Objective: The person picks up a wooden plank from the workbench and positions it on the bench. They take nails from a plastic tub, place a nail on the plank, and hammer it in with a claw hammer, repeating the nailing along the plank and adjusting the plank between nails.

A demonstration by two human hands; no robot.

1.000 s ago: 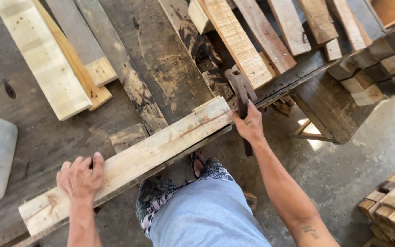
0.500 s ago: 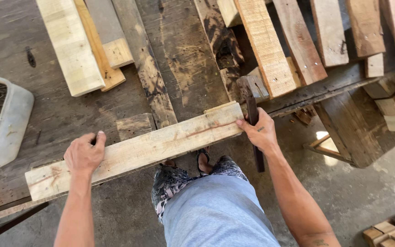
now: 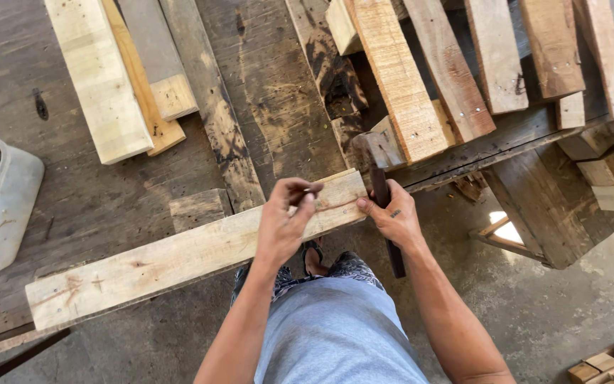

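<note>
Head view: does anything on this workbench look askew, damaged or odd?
The pale plank lies slanted across the bench edge, its lower end overhanging. The left hand pinches something small, too small to name, over it; the right hand grips a hammer. A dark board looks scorched or stained.

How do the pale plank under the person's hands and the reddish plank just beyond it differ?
The pale plank lies crosswise along the bench edge, while the reddish plank runs away from the person. The pale plank is light and fairly clean; the reddish plank is darker and rougher. The left hand pinches something small over the pale plank; neither hand touches the reddish plank. Both are flat, bare wooden boards.
</note>
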